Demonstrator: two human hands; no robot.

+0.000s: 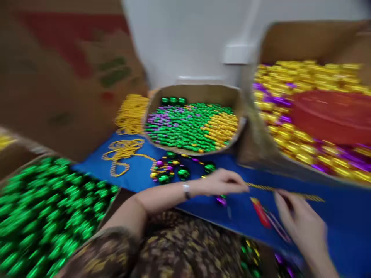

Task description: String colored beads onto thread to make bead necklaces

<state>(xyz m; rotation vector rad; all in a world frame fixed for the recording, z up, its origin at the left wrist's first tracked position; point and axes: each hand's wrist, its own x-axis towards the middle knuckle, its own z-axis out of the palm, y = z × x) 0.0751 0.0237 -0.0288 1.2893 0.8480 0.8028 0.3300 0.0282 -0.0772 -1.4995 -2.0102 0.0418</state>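
Observation:
A thin strand of gold beads (261,187) stretches between my hands over the blue table covering. My left hand (226,181), with a pale band at the wrist, pinches its left end. With fingers closed, my right hand (301,216) grips it further along, and the strand's other end runs out past that hand to the right. Just below the strand lies a red-handled tool (262,214) with a yellow tip, too blurred to name. Beside my left forearm is a bead garland (164,170) of green, purple and gold, including large green balls, partly hidden by the arm.
A box (194,150) of green, purple and gold beads stands behind my hands. To its left lie yellow bead strands (131,114). At right, a larger box (261,143) holds gold and purple beads and a red lid-like object (333,116). Green beads (49,212) fill a box at lower left.

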